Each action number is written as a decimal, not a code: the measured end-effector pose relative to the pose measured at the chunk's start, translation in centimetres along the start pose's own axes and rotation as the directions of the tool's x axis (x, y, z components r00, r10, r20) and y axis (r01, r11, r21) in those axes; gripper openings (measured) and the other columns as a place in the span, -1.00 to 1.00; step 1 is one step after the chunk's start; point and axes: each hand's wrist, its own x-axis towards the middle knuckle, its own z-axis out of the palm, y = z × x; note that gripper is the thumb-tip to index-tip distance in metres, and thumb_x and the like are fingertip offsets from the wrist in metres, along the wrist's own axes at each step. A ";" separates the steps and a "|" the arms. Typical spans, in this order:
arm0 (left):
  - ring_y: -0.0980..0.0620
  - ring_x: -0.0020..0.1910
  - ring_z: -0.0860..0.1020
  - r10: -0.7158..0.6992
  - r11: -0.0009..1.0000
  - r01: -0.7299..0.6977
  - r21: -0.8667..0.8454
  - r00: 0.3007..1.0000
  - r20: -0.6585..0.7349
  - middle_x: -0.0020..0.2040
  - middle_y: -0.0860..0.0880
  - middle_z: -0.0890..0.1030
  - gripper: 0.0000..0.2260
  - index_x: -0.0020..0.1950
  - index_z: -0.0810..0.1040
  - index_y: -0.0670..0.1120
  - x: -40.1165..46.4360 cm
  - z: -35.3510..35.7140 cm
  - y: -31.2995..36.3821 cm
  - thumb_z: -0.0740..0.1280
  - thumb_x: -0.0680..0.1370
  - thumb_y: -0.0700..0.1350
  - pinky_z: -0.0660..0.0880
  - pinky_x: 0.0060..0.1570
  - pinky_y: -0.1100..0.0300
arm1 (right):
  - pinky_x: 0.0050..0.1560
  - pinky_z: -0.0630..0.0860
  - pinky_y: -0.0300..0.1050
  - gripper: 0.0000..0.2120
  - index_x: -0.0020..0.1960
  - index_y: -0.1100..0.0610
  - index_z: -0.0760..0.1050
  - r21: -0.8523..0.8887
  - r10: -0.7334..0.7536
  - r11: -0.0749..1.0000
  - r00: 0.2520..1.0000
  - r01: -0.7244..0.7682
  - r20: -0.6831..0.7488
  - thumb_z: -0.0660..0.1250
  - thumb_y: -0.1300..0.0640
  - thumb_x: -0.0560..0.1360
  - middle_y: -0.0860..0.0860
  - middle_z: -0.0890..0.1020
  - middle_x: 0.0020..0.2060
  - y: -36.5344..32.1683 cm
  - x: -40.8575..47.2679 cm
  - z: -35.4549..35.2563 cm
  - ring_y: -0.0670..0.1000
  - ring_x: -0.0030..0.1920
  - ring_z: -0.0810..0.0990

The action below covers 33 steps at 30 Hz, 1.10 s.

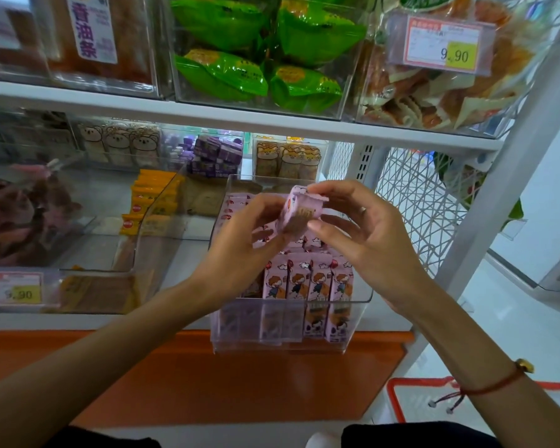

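Note:
A small pink snack packet (299, 212) is held between both hands above a clear plastic bin (285, 342) on the lower shelf. My left hand (240, 240) grips the packet's lower left side with curled fingers. From the right, my right hand (366, 234) pinches it: one fingertip on its top edge, the thumb under its lower edge. Inside the bin stand several upright pink packets (306, 279) printed with a cartoon child.
Left of it, a clear bin holds orange packets (149, 202). The upper shelf carries green packets (256, 50) and a 9.90 price tag (442, 43). A white wire mesh panel (414, 202) closes the shelf's right end. A red basket (398, 399) sits on the floor.

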 end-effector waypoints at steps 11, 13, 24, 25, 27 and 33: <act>0.11 -0.06 0.67 -0.318 0.873 0.255 -0.417 0.944 -0.090 -0.03 -0.03 0.69 -0.59 0.12 0.51 -0.12 0.3 0.5 1.2 0.43 0.36 0.05 0.59 -0.17 0.31 | 0.08 0.54 -0.17 -0.69 0.14 0.02 0.45 -0.249 -0.011 0.968 0.997 -0.008 -0.077 0.44 0.13 0.43 -0.14 0.57 0.06 0.6 -0.4 1.7 -0.18 0.06 0.56; 0.08 0.02 0.65 -0.333 0.860 0.266 -0.435 0.939 -0.086 0.05 -0.04 0.65 -0.46 0.22 0.44 -0.09 0.5 0.2 1.4 0.43 0.31 0.08 0.60 -0.06 0.25 | 0.11 0.54 -0.13 -0.75 0.11 0.02 0.49 -0.203 0.027 0.978 0.997 -0.040 -0.066 0.41 0.16 0.45 -0.13 0.60 0.04 0.7 -0.2 1.2 -0.15 0.06 0.58; 0.09 -0.04 0.66 -0.413 0.771 0.305 -0.559 0.907 -0.075 0.09 -0.14 0.61 -0.62 0.18 0.51 -0.09 0.3 -0.1 1.7 0.30 0.45 0.08 0.59 -0.12 0.27 | -0.16 0.54 -0.37 -0.72 0.09 -0.02 0.50 0.030 0.138 0.990 0.980 -0.135 -0.140 0.41 0.04 0.40 -0.14 0.62 0.01 1.4 -0.3 0.1 -0.24 -0.04 0.61; 0.11 -0.02 0.65 -0.410 0.781 0.320 -0.537 0.911 -0.053 0.11 -0.12 0.60 -0.57 0.21 0.49 -0.09 0.3 0.1 1.8 0.29 0.43 0.12 0.60 -0.10 0.25 | -0.18 0.52 -0.38 -0.78 0.07 -0.02 0.51 0.053 0.165 0.986 0.969 -0.158 -0.184 0.39 0.05 0.43 -0.13 0.63 -0.02 1.6 -0.1 -0.2 -0.24 -0.07 0.61; 0.17 -0.02 0.64 -0.362 0.853 0.315 -0.417 0.931 -0.037 0.14 -0.02 0.58 -0.55 0.26 0.45 0.01 0.2 0.6 2.0 0.32 0.43 0.15 0.60 -0.05 0.23 | -0.18 0.51 -0.35 -0.80 0.07 -0.01 0.55 0.135 0.258 0.964 0.931 -0.230 -0.259 0.37 0.01 0.46 -0.13 0.64 -0.08 2.2 0.2 -0.9 -0.23 -0.09 0.61; 0.21 -0.04 0.61 -0.188 0.974 0.168 -0.151 0.973 -0.132 -0.02 0.15 0.63 -0.83 0.08 0.47 0.16 -0.2 1.2 2.2 0.33 0.54 -0.08 0.55 -0.08 0.34 | -0.18 0.50 -0.32 -0.75 0.09 0.02 0.60 0.198 0.336 0.937 0.901 -0.288 -0.275 0.33 -0.06 0.48 -0.20 0.66 -0.18 2.9 0.5 -1.7 -0.23 -0.11 0.62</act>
